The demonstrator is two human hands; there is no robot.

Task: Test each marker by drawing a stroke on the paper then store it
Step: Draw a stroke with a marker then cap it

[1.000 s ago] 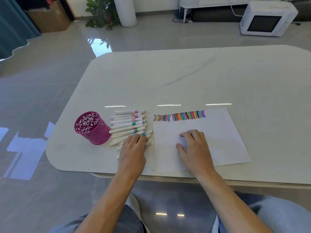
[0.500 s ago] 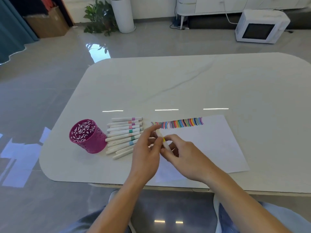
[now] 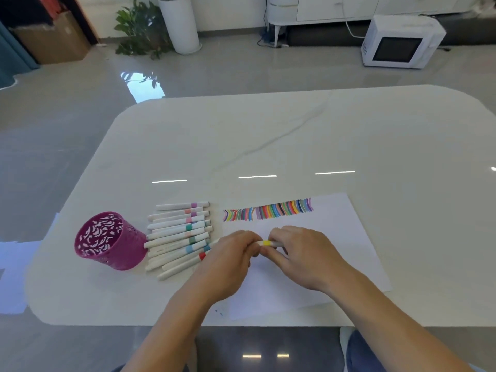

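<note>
1. Pinching a yellow-banded marker point(image 3: 267, 243) at both ends, with the left hand point(image 3: 228, 260) curled round its left end and the right hand point(image 3: 300, 256) curled round its right.
2. Holding it level over the paper point(image 3: 349, 237), just below the row of coloured strokes point(image 3: 268, 212), rather than tilted as half a second ago.
3. No longer lying flat on the pile and the sheet as one second ago.
4. Leaving the other markers point(image 3: 177, 237) side by side on the table point(image 3: 295, 143), between the purple cup point(image 3: 107, 240) and the paper, as before.

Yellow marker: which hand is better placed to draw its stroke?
Probably right: the right hand grips the marker over the paper below the strokes; the left hand grips it at the paper's edge.
</note>
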